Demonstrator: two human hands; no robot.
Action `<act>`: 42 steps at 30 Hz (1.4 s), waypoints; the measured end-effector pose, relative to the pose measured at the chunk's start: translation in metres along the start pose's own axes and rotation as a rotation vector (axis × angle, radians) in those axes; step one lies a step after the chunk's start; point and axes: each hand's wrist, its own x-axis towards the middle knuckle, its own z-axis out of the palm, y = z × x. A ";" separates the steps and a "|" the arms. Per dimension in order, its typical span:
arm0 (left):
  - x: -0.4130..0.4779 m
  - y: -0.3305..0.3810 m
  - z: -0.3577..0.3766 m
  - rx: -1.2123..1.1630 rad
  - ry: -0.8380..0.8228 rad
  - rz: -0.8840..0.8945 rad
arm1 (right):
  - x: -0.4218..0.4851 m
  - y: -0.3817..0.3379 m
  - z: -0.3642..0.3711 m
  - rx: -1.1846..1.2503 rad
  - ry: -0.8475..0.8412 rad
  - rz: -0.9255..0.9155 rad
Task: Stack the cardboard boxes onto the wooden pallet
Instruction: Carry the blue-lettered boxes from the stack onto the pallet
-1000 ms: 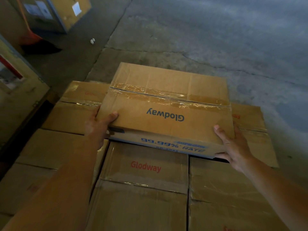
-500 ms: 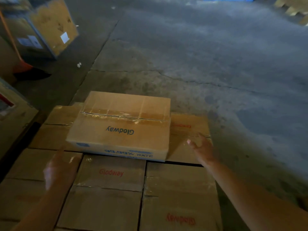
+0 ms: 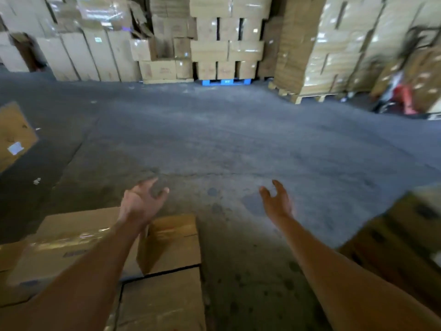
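Both hands are off the load now. The left hand hangs in the air with its fingers spread and loosely bent, gripping nothing, beyond the far edge of the stack. Half a second ago it was lower and nearer, over the near row of boxes. The right hand is likewise open and empty, fingers loosely curved, above the bare concrete floor. Earlier it hovered just beside the right end of the box it had released. That taped cardboard box lies flat on the lower layer of boxes at the lower left, partly hidden behind the left forearm. A second ago both hands gripped its ends, and it seems to rest where it lay half a second ago. It now shows far lower in the view, since the camera has tilted up. A far wall of stacked cartons has come into sight, some on a blue pallet. To its right a wrapped stack stands on a pale wooden pallet. More brown boxes, blurred, have entered at the right edge. The labelled box remains at the left edge. The pallet beneath the near stack is hidden by the boxes.
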 end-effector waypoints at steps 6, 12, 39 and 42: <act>-0.080 0.167 0.013 -0.017 -0.101 0.288 | -0.091 0.068 -0.233 -0.028 0.245 0.144; -0.146 0.306 0.066 -0.066 -0.192 0.499 | -0.133 0.146 -0.385 0.005 0.473 0.307; -0.102 0.620 0.446 0.134 -0.734 0.692 | 0.005 0.417 -0.504 0.350 0.733 0.880; -0.078 0.629 0.482 0.223 -0.833 0.733 | 0.005 0.420 -0.499 0.353 0.790 0.905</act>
